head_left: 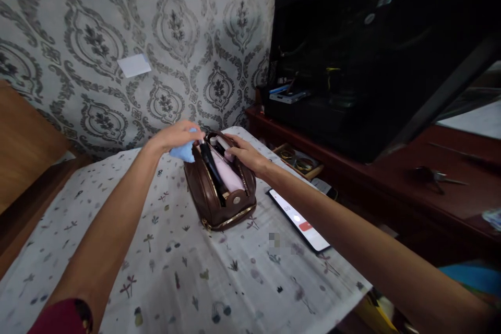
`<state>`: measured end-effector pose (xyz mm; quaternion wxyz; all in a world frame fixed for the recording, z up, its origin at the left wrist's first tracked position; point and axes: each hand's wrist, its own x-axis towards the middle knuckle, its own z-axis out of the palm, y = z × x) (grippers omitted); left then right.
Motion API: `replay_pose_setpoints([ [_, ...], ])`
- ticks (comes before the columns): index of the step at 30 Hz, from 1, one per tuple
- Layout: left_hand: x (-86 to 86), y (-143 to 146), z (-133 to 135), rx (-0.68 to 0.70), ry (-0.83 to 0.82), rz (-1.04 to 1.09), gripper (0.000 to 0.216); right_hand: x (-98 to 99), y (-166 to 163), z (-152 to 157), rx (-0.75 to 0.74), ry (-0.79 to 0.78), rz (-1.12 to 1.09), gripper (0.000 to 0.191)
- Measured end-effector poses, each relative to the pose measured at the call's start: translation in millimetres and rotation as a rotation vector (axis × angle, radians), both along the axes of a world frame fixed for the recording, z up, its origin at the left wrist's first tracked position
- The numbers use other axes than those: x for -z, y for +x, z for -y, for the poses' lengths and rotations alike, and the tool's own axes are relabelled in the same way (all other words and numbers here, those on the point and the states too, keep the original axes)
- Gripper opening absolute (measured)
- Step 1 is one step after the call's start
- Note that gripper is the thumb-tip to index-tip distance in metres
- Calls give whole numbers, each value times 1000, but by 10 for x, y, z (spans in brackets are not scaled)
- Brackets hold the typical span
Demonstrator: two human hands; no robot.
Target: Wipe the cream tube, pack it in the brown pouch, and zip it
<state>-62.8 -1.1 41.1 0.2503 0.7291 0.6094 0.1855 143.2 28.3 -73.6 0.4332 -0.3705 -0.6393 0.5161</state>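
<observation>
Brown leather pouch (pixel 219 193) sits open on the desk (pixel 195 282); left hand (pixel 176 135) grasps a blue cloth (pixel 183 152), right hand (pixel 245 154) grips the rim. Packing seems underway; tucking the cloth in needs a free gap.

I take the patterned tablecloth (pixel 188 276) as my landmark; a phone (pixel 299 219) with a lit screen lies on its right edge, screen up; behind the cloth I see damask wallpaper (pixel 117 21) with a pale rectangular plate (pixel 134 65) fixed on it; left of the cloth stands a wooden panel (pixel 19 135); right of the cloth runs a dark red wooden cabinet (pixel 430 177), and just beyond the phone a small tray of gold bangles (pixel 299 160) sits by it; further right on the cabinet top lies a bunch of keys (pixel 434 175); above that, a large black unit (pixel 352 62) holds small items I cannot make out.
</observation>
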Motion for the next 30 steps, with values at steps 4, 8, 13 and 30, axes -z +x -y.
replay_pose_setpoints([
  [4, 158, 42, -48, 104, -83, -155, 31, 18, 7, -31, -11, 11, 7, 67],
  [8, 43, 37, 20, 78, -32, -144, 34, 34, 13, -50, -27, 27, 8, 69],
  [13, -310, 146, 435, 41, 430, -375, 27, 52, 18, -56, -35, 52, -6, 69],
  [30, 408, 239, 843, 319, 511, -387, 32, 7, 21, -11, -32, -76, -101, 47],
])
